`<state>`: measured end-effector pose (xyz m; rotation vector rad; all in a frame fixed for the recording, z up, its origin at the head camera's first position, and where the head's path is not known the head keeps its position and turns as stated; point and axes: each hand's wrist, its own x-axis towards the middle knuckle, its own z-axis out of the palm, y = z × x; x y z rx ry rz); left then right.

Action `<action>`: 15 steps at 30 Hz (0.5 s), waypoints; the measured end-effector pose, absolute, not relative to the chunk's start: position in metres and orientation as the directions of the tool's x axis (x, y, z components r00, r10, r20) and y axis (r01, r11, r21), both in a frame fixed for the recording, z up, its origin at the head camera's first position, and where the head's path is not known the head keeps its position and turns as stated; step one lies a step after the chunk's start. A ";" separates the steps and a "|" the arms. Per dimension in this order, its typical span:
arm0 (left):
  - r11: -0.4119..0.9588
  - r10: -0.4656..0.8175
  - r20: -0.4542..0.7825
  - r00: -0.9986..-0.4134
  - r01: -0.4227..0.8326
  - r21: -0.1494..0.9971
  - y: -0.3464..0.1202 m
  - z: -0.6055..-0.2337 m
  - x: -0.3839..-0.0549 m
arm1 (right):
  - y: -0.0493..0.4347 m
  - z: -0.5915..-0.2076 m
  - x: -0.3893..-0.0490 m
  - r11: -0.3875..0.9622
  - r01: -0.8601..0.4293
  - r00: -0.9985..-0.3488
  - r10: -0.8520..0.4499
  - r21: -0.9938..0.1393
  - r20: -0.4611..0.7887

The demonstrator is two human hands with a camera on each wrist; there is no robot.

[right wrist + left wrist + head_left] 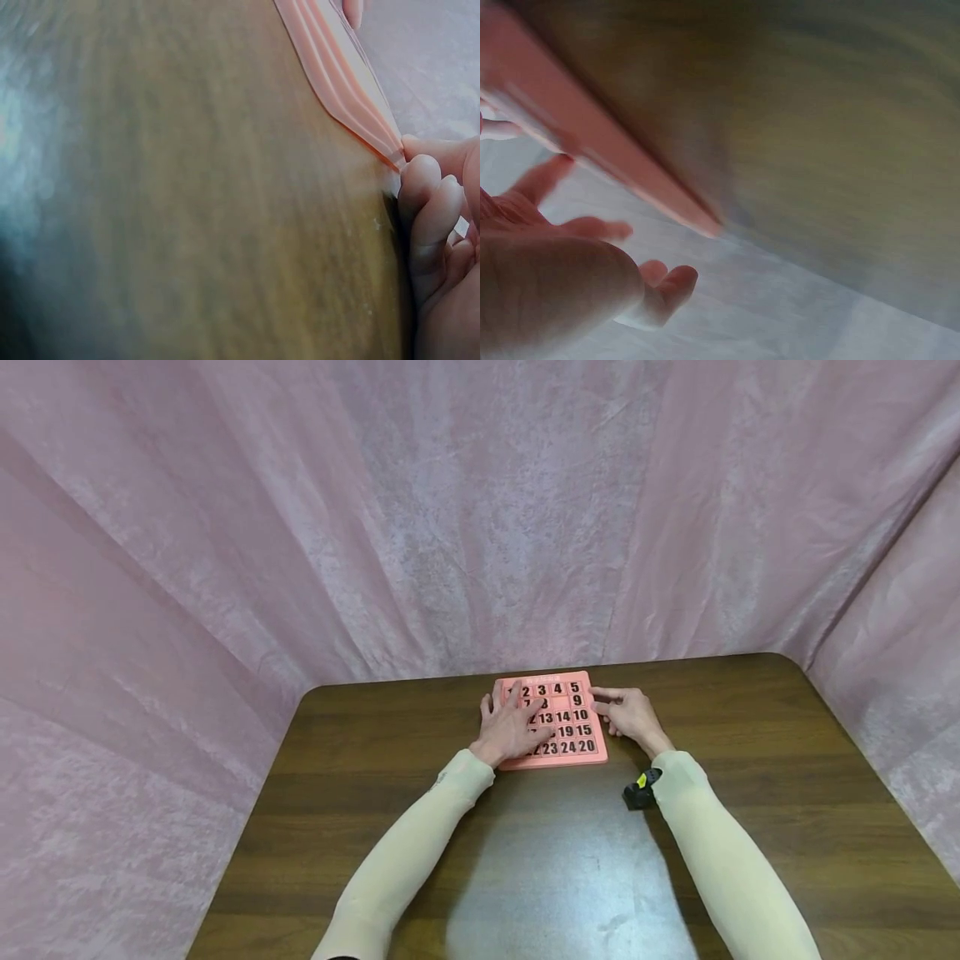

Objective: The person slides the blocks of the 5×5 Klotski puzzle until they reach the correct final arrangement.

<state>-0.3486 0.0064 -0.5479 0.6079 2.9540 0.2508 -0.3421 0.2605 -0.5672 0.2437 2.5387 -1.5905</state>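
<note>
A pink sliding number puzzle board (553,762) with black numbered tiles lies flat at the far middle of a dark wooden table (540,860). My left hand (510,722) lies over the board's left half, its straight, spread fingers touching the tiles and hiding several numbers. In the left wrist view the left hand (555,277) is blurred below the board's pink edge (607,161). My right hand (630,714) holds the board's right edge, index finger reaching to its upper right side. In the right wrist view the curled fingers (427,210) rest on the table against the board's rim (345,82).
Pink crumpled cloth (465,527) hangs behind the table and down both sides. A small black and yellow device (641,789) is strapped at my right wrist. Bare tabletop stretches from the board to the near edge.
</note>
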 end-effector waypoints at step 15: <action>0.889 0.453 -0.183 -0.873 0.426 0.170 0.064 -0.548 -0.351 | 0.264 -0.570 -0.345 0.451 0.160 -0.986 0.033 -0.878 -0.163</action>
